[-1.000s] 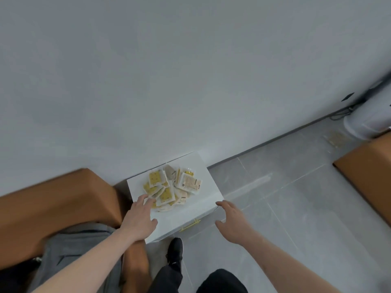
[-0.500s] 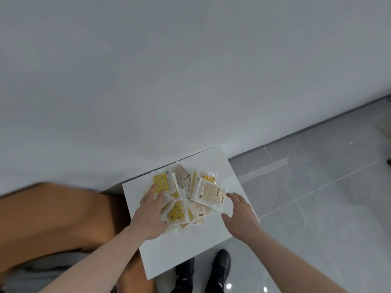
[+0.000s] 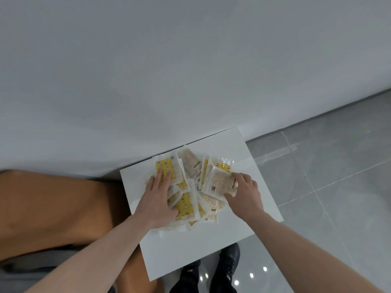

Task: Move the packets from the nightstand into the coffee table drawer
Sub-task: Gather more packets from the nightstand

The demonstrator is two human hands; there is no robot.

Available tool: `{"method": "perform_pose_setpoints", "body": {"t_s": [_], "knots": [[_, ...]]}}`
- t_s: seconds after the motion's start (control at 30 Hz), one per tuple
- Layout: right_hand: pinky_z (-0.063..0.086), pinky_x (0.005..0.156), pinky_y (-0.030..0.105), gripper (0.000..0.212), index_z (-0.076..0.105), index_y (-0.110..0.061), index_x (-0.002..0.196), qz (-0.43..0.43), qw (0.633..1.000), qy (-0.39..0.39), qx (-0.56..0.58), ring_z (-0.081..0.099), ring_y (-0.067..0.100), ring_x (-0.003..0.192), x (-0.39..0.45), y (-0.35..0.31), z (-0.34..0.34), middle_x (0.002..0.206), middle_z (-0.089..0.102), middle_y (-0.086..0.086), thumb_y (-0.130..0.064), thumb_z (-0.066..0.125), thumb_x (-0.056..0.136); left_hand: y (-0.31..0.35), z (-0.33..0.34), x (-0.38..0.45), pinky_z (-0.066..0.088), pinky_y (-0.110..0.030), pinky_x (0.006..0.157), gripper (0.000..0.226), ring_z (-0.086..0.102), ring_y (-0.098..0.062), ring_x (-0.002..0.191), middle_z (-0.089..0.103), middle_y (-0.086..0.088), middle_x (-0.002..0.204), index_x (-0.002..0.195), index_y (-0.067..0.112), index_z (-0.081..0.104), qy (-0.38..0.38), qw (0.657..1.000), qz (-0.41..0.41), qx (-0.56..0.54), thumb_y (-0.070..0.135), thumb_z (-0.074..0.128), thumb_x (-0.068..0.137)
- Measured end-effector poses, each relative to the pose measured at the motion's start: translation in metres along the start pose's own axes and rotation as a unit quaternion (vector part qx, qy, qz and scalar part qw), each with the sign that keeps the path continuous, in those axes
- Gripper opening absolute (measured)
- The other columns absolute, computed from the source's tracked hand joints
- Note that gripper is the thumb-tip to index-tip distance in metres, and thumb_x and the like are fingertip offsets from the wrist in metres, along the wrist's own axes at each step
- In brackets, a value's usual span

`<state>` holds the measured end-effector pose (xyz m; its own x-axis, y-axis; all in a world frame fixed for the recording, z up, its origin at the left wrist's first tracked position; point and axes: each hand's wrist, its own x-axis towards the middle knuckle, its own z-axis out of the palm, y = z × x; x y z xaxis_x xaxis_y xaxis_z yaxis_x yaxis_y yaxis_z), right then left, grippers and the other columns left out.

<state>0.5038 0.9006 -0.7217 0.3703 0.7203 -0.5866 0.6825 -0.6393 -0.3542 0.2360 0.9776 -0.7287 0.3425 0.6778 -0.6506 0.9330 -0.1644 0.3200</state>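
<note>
— Packets (image 3: 186, 187) lie in a loose heap on top of the white nightstand (image 3: 190, 250), yes? Where exactly on it?

— They are on the far half of the top, nearer to the wall (image 3: 190, 70) than to the person. Some are yellow with small pictures, some are pale beige, all in clear wrappers with white borders, and they overlap each other.

— What does the left hand (image 3: 157, 199) do?

— It lies flat on the left side of the heap. The fingers are straight and a little spread, and the fingertips press on a yellow packet (image 3: 166, 169) at the far left. The palm covers other packets below it.

— And the right hand (image 3: 243, 191)?

— It is at the right side of the heap. The fingers are curled over the edge of a beige packet (image 3: 220, 182) that lies on top, and the thumb is against the near edge of it, so the hand pinches this packet. If the packet is already lifted, I cannot tell.

— What is around the nightstand?

— Its back edge stands against the grey wall. On the left, just beside it, is a brown padded piece of furniture (image 3: 53, 208). On the right is a floor (image 3: 328, 187) of grey glossy tiles. Two black shoes (image 3: 211, 269) show at the near edge, below the nightstand top.
</note>
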Motion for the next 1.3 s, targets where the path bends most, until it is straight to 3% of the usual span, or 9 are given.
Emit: {"method": "perform_pose_setpoints", "body": {"t_s": [0.2,0.57,0.7,0.8,1.0,1.17,1.3], "knots": [[0.044,0.108,0.041,0.073,0.042,-0.029,0.149,0.009,0.999,0.021,-0.030,0.042,0.024,0.129,0.009,-0.001,0.001,0.138,0.046,-0.003,-0.036,0.078,0.086,0.001,0.003,0.002,0.018,-0.045,0.128,0.111,-0.011,-0.026,0.158,-0.028,0.012,0.167,0.161,0.035,-0.017,0.008,1.000,-0.005,-0.002,0.046,0.066,0.088],[0.048,0.099,0.036,0.046,0.057,-0.025,0.122,0.009,0.999,0.029,-0.024,0.047,0.021,0.113,0.007,0.008,-0.001,0.118,0.049,-0.005,-0.036,0.081,0.084,0.007,0.000,-0.002,0.038,-0.040,0.120,0.086,0.004,-0.025,0.159,-0.013,0.008,0.171,0.163,0.032,-0.006,0.048,0.999,-0.005,0.013,0.026,0.053,0.100],[0.050,0.080,0.032,0.029,0.055,-0.026,0.106,0.020,0.999,0.017,0.020,0.056,0.020,0.101,0.001,0.010,-0.002,0.102,0.057,-0.010,-0.027,0.077,0.087,0.009,0.000,-0.010,0.051,-0.039,0.108,0.070,0.021,-0.019,0.155,0.005,0.010,0.172,0.163,0.035,0.011,0.096,0.995,0.000,0.020,0.030,0.049,0.104],[0.044,0.063,0.026,0.028,0.051,-0.029,0.100,0.032,0.998,0.010,0.050,0.060,0.018,0.086,-0.003,0.014,-0.003,0.097,0.064,-0.009,-0.024,0.076,0.087,0.005,0.002,-0.018,0.057,-0.037,0.098,0.062,0.033,-0.015,0.150,0.018,0.013,0.169,0.160,0.038,0.022,0.128,0.992,0.010,0.011,0.030,0.047,0.104],[0.043,0.051,0.020,0.011,0.066,-0.027,0.094,0.031,0.993,-0.019,0.115,0.064,0.010,0.067,-0.020,0.022,-0.015,0.081,0.069,-0.011,-0.021,0.074,0.089,-0.001,-0.007,-0.035,0.064,-0.032,0.072,0.056,0.066,-0.015,0.121,0.049,0.013,0.155,0.152,0.033,0.042,0.206,0.978,0.003,0.009,0.019,0.057,0.100],[0.049,0.053,0.022,0.010,0.069,-0.028,0.094,0.028,0.990,-0.026,0.139,0.066,0.011,0.071,-0.048,0.019,-0.035,0.085,0.071,-0.011,-0.020,0.073,0.090,0.006,-0.036,-0.053,0.063,-0.037,0.068,0.049,0.074,-0.022,0.098,0.066,0.009,0.136,0.145,0.028,0.052,0.266,0.964,-0.012,-0.026,0.009,0.054,0.100],[0.046,0.050,0.022,0.009,0.069,-0.023,0.095,0.048,0.984,-0.007,0.173,0.066,0.015,0.071,-0.096,0.009,-0.065,0.086,0.071,-0.006,-0.016,0.071,0.091,0.022,-0.067,-0.094,0.058,-0.037,0.075,0.046,0.071,-0.024,0.103,0.068,0.007,0.133,0.144,0.031,0.053,0.272,0.961,-0.024,-0.047,0.011,0.048,0.103]]}}
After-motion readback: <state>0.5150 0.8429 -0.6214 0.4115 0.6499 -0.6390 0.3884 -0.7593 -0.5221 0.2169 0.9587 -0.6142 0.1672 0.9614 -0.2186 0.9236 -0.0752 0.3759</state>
